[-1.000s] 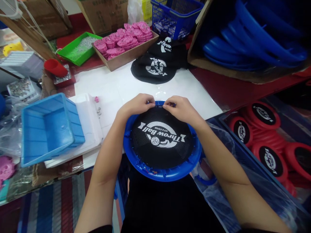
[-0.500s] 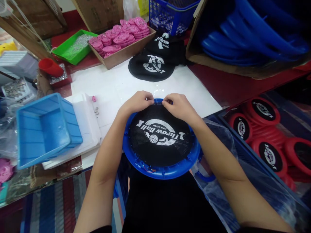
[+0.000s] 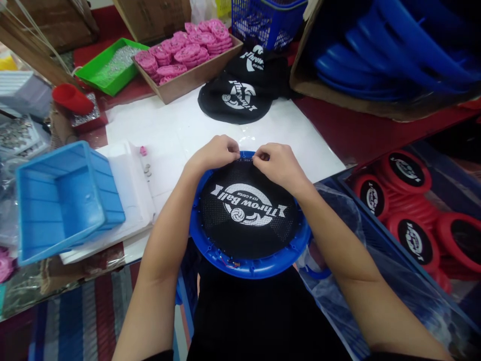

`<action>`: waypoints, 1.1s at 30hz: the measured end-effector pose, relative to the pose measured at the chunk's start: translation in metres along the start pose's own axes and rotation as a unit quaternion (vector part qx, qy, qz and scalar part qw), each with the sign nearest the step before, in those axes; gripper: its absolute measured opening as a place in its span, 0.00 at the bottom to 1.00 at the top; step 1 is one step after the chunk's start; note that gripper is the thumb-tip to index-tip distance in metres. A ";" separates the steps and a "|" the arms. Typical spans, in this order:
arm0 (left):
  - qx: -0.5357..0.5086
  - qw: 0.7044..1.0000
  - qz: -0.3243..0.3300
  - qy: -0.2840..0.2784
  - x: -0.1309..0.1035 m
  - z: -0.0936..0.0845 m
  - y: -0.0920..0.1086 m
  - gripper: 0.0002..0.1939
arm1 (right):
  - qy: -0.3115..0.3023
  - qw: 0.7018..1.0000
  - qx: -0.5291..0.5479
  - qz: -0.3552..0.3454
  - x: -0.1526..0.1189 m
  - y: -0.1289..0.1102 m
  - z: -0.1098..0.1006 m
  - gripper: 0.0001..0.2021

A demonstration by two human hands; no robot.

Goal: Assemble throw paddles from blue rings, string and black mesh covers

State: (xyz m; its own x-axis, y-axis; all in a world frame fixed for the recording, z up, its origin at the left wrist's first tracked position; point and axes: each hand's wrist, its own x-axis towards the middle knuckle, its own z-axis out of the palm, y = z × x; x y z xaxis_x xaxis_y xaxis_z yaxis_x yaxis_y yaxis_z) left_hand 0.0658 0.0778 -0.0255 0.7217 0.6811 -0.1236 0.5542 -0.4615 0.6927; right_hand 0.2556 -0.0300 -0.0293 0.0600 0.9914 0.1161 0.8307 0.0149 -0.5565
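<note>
A blue plastic ring (image 3: 259, 269) rests over my lap and against the table's near edge. Inside it lies a round black mesh cloth (image 3: 246, 243) printed in white with "Throw Ball". At the far rim, my left hand (image 3: 218, 152) pinches the edge of the mesh cloth between thumb and fingers. My right hand (image 3: 278, 161) pinches the same edge a short way to the right. Small posts stand around the ring, and a few thin coloured wires (image 3: 227, 261) show at its near side. The fingertips partly cover the cloth's edge.
More black printed cloths (image 3: 235, 100) lie beyond the ring. A box of pink parts (image 3: 158, 91), a green tray (image 3: 112, 90) and a blue bin (image 3: 108, 213) stand at left. Blue rings (image 3: 361, 65) fill a carton at right, above a crate of red discs (image 3: 404, 218).
Both hands keep their pinch at the far rim and have hardly moved. The view has shifted slightly, so the bin and trays sit a little further left.
</note>
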 end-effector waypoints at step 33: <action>-0.063 0.997 -0.029 0.021 0.000 0.006 0.001 0.06 | -0.240 0.963 -0.101 0.064 0.049 -0.006 -0.032 0.08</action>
State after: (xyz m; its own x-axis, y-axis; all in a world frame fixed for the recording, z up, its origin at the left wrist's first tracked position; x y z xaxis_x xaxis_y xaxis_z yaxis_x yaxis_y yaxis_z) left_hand 0.0687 0.0735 -0.0293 0.6704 0.7289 -0.1388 0.5369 -0.3474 0.7688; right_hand 0.2707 0.0140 0.0059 -0.0529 0.9300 -0.3637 0.9274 -0.0893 -0.3633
